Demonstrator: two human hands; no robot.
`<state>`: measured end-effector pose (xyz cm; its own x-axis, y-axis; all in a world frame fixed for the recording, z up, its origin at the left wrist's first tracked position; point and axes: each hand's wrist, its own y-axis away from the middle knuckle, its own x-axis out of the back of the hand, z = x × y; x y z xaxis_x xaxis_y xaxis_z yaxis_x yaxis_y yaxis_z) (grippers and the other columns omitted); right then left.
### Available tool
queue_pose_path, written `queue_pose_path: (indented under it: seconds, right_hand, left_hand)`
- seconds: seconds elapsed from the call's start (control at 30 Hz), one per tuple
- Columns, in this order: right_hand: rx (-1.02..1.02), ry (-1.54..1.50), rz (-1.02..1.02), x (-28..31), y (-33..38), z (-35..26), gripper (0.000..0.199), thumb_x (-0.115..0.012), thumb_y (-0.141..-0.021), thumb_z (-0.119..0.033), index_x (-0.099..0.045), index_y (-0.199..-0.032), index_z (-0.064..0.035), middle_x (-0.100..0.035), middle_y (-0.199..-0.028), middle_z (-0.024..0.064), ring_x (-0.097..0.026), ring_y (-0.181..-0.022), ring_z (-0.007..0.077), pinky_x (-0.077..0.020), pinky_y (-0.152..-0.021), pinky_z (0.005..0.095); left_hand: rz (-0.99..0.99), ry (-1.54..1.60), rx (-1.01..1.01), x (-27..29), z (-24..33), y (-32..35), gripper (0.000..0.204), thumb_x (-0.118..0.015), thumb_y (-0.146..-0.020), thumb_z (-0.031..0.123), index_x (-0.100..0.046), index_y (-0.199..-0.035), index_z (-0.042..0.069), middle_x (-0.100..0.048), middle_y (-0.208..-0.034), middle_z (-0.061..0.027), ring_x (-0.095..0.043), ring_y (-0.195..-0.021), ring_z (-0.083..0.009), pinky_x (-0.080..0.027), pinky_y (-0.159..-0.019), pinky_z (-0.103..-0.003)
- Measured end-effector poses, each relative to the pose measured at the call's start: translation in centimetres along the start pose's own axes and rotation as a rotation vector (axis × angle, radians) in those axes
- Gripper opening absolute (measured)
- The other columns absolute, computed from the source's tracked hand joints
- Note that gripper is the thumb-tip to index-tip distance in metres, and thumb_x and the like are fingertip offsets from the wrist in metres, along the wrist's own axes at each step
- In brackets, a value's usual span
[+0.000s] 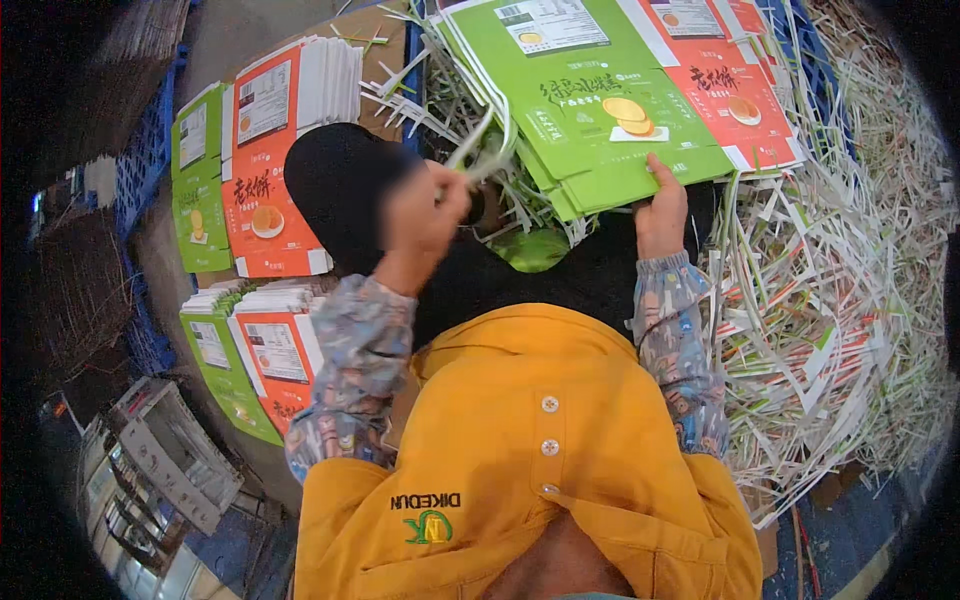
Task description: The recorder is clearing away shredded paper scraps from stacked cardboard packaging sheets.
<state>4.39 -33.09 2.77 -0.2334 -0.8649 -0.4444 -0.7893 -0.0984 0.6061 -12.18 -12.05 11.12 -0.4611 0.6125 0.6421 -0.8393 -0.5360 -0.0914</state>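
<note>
My right hand [663, 212] grips the near edge of a stack of flat printed carton sheets [570, 110], thumb on top and fingers underneath. The sheets are green on the left and red-orange on the right, with pictures of round cakes. At the stack's left edge my left hand [428, 212] is closed, slightly smeared by motion. A thin whitish paper strip [490, 160] runs from its fingers along the stack's side. A loose green scrap [530, 250] lies under the stack, by my dark-trousered legs.
More stacked green sheets [200, 180] and red-orange sheets [262, 150] stand at the left, with further red-orange sheets [280, 350] nearer me. A large heap of shredded paper strips [810, 350] fills the right side. Blue pallets [150, 190] stand at the far left.
</note>
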Motion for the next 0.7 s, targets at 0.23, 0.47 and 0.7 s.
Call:
queue_pose_path:
  seconds: [0.23,0.47,0.7]
  right_hand:
    - [0.004,-0.015,-0.055,1.9,0.3,-6.0,0.033,-0.058,-0.073,-0.004,-0.048,-0.104,0.0028,-0.056,-0.095,0.0114,-0.057,-0.084,0.0232,-0.0477,-0.074,0.0343]
    - [-0.015,-0.009,-0.085,3.8,0.9,-8.5,0.033,-0.056,-0.074,-0.005,-0.048,-0.106,0.002,-0.055,-0.099,0.0127,-0.056,-0.087,0.0246,-0.0459,-0.078,0.0351]
    - [-0.048,-0.003,-0.086,5.8,0.4,-7.7,0.039,-0.056,-0.073,-0.005,-0.045,-0.109,0.0024,-0.053,-0.103,0.0133,-0.055,-0.09,0.0247,-0.0448,-0.08,0.0343]
  left_hand:
    - [0.085,-0.042,0.263,7.6,-5.3,-8.0,0.013,-0.056,-0.076,0.014,-0.054,-0.075,0.002,-0.056,-0.059,-0.0027,-0.051,-0.047,-0.0075,-0.041,-0.042,-0.02]
    - [0.182,0.197,0.18,5.8,-3.0,-12.6,0.013,-0.058,-0.073,0.013,-0.054,-0.074,0.0,-0.055,-0.06,-0.0027,-0.048,-0.05,-0.0064,-0.039,-0.045,-0.019]
    - [0.037,0.565,0.397,9.7,-4.1,-11.8,0.007,-0.058,-0.071,0.005,-0.057,-0.077,0.003,-0.05,-0.057,0.0,-0.04,-0.047,-0.0022,-0.028,-0.039,-0.014]
